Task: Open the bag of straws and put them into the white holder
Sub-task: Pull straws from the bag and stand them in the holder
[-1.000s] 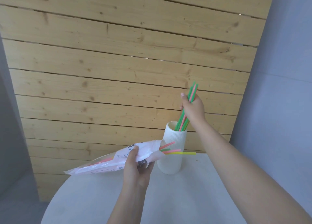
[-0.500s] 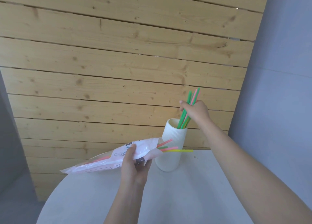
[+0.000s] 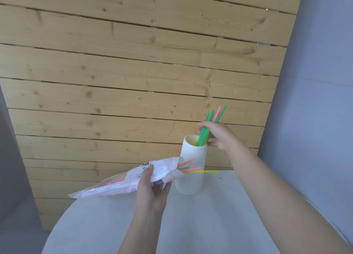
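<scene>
Straws (image 3: 204, 136) lowered into holder (image 3: 192, 169), tilted up-right, right hand (image 3: 215, 134) gripping, left hand (image 3: 152, 188) holding bag (image 3: 133, 179)

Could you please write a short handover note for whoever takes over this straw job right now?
Right hand: closed on a bunch of green and pink straws, their lower ends already inside the white holder on the table; grip not released.
Left hand: holds the bag above the table, its open end toward the holder.
Done: bag opened, one bunch going in.
Left: let go of this bunch, then move the remaining straws poking from the bag's mouth, and any deeper inside, into the holder.
</scene>
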A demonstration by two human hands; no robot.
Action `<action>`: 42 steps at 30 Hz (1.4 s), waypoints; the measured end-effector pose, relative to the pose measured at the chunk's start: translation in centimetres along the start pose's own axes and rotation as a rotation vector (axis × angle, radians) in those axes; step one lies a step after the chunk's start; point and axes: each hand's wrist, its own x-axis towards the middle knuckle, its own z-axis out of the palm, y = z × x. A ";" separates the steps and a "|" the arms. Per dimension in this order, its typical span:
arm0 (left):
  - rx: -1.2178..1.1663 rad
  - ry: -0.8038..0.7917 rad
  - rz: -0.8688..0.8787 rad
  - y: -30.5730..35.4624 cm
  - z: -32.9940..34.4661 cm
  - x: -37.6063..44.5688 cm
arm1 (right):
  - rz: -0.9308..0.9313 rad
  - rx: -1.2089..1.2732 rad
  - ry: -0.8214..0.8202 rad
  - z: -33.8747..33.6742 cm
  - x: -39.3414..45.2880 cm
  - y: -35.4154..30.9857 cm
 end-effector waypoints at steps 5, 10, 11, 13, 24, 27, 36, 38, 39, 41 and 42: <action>0.001 -0.006 0.004 0.1 0.0 0.0 | 0.070 -0.141 -0.033 -1.1 -0.2 -0.4; 0.004 -0.005 0.003 0.0 0.1 -0.2 | 0.037 -0.057 -0.026 -1.2 0.2 -0.2; 0.006 -0.006 0.003 0.0 0.0 -0.2 | 0.034 -0.054 -0.026 -1.1 0.2 -0.1; 0.006 0.000 0.004 0.0 0.0 -0.2 | 0.032 -0.050 -0.033 -1.2 0.1 -0.1; 0.001 0.000 0.005 0.0 0.1 0.0 | -0.040 -0.163 0.072 -1.6 -0.6 -0.5; 0.000 -0.004 0.003 0.1 0.1 0.0 | -0.049 -0.246 0.067 -1.6 -0.8 -0.4; -0.026 0.005 -0.006 0.1 0.2 0.1 | -0.090 -0.309 0.062 -1.7 -0.9 0.1; -0.026 0.004 -0.007 0.1 0.2 0.1 | -0.093 -0.298 0.070 -1.9 -1.0 0.2; -0.023 0.003 -0.007 0.1 0.2 0.1 | -0.096 -0.289 0.076 -2.1 -1.0 0.3; -0.018 -0.002 -0.004 0.0 0.2 0.1 | -0.100 -0.262 0.081 -2.6 -1.2 0.3; -0.017 -0.002 -0.003 0.0 0.1 0.1 | -0.102 -0.247 0.080 -2.8 -1.2 0.2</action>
